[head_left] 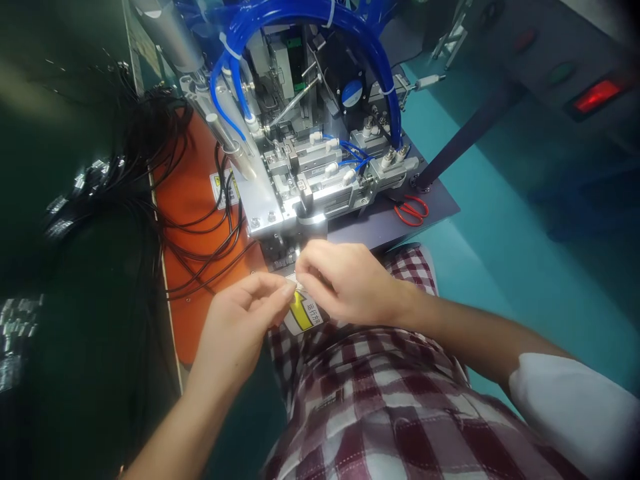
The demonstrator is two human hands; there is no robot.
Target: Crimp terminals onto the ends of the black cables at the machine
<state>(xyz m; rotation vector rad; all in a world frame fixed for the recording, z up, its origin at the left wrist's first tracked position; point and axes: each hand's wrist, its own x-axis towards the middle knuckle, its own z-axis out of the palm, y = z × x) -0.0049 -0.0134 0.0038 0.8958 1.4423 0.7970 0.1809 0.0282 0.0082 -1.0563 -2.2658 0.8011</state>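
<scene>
Both my hands meet just in front of the near end of a metal machine (313, 223) with blue air hoses (300, 10). My left hand (240, 320) pinches with thumb and forefinger; what lies between the tips is too small to name. Close beside it, my right hand (345, 277) has its fingers curled inward, and whatever they hold is hidden. Below the fingertips shows a label with a yellow arrow (301, 310). Black cables (200, 260) loop over the orange board to the left of my hands.
Red-handled scissors (413, 210) lie on the dark base plate (440, 210) at the machine's right. Bundled cables with shiny ends (95, 177) rest on the left. A control box with a lit red switch (597, 98) stands at upper right. A metal cylinder (175, 37) rises at upper left.
</scene>
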